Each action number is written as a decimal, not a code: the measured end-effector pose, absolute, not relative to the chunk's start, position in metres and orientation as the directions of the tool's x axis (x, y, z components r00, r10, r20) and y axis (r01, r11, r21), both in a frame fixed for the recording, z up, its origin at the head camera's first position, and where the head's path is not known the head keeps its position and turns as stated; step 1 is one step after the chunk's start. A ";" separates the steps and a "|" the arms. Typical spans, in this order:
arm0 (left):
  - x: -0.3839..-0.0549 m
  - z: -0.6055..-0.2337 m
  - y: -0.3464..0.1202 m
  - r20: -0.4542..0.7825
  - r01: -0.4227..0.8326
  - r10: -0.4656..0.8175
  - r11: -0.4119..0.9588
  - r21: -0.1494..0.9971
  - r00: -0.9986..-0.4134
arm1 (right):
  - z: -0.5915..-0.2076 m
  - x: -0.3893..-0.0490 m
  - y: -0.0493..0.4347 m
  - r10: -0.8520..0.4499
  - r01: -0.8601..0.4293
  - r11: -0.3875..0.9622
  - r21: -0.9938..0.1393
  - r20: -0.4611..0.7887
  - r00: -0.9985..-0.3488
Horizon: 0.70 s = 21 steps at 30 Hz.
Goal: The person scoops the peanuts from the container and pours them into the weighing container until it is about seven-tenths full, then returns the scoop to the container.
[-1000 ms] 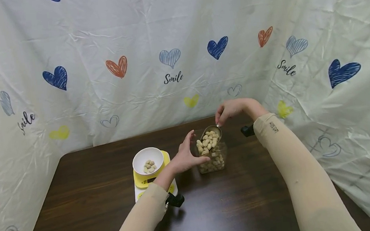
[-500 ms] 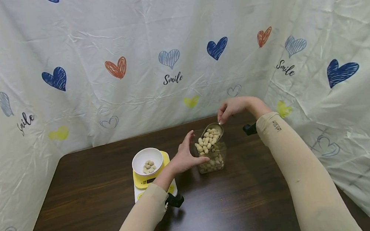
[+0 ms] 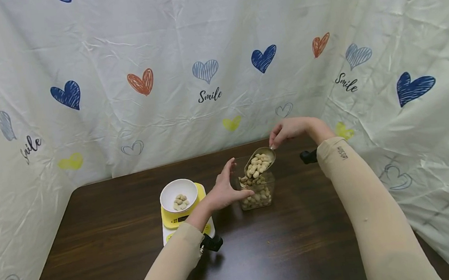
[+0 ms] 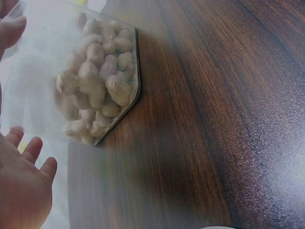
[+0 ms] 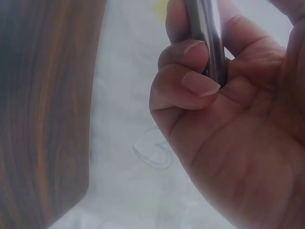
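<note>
My right hand (image 3: 290, 129) grips the handle of a metal scoop (image 3: 270, 152). In the right wrist view, fingers wrap the shiny handle (image 5: 207, 38). The scoop, heaped with unshelled peanuts (image 3: 258, 164), tilts down to the left over a clear box (image 3: 270, 181). More peanuts (image 4: 93, 76) fill the lower part of this box, seen through its wall in the left wrist view. Around the box's left side my left hand (image 3: 224, 193) holds it, thumb at the front and fingers at the back.
Left of the box, a yellow and white kitchen scale (image 3: 171, 221) carries a white bowl (image 3: 191, 188) with several peanuts inside. All stands on a dark wooden table (image 3: 108, 241). A curtain (image 3: 166, 42) with printed hearts hangs behind the table and along its sides.
My right hand has moved right, drawing the loaded scoop back toward the box's far right corner and uncovering peanuts below. My left hand stays on the box; scale and bowl are unmoved.
</note>
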<state>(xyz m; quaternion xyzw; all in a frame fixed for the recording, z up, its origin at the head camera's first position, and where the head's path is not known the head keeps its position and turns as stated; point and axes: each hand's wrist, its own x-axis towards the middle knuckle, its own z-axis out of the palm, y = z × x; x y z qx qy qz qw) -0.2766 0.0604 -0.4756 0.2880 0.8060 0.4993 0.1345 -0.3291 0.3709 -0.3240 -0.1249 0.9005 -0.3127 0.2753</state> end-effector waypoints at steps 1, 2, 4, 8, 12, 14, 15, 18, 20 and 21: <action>-0.276 -0.475 0.060 0.068 0.329 0.599 0.337 0.882 -0.798 | -0.324 -0.328 0.372 -0.396 -0.050 0.771 -0.634 -0.418 -0.818; -0.276 -0.476 0.060 0.066 0.328 0.600 0.338 0.882 -0.797 | -0.324 -0.328 0.373 -0.396 -0.048 0.769 -0.637 -0.417 -0.818; -0.276 -0.476 0.060 0.066 0.329 0.603 0.337 0.882 -0.795 | -0.325 -0.327 0.376 -0.398 -0.045 0.764 -0.643 -0.416 -0.817; -0.275 -0.475 0.060 0.068 0.329 0.605 0.333 0.884 -0.794 | -0.326 -0.326 0.379 -0.412 -0.048 0.755 -0.654 -0.417 -0.810; -0.275 -0.475 0.060 0.062 0.325 0.602 0.338 0.883 -0.796 | -0.326 -0.326 0.380 -0.421 -0.045 0.746 -0.664 -0.418 -0.805; -0.275 -0.475 0.060 0.060 0.324 0.604 0.339 0.883 -0.795 | -0.326 -0.325 0.381 -0.422 -0.042 0.742 -0.669 -0.417 -0.805; -0.274 -0.475 0.059 0.058 0.324 0.605 0.342 0.882 -0.794 | -0.326 -0.324 0.380 -0.422 -0.041 0.739 -0.672 -0.414 -0.807; -0.274 -0.474 0.059 0.053 0.325 0.612 0.343 0.881 -0.789 | -0.325 -0.323 0.380 -0.418 -0.042 0.735 -0.676 -0.404 -0.814; -0.273 -0.473 0.058 0.051 0.330 0.616 0.348 0.878 -0.786 | -0.325 -0.322 0.378 -0.416 -0.045 0.734 -0.677 -0.396 -0.819; -0.273 -0.472 0.057 0.055 0.334 0.618 0.346 0.877 -0.784 | -0.325 -0.322 0.378 -0.414 -0.046 0.734 -0.678 -0.392 -0.822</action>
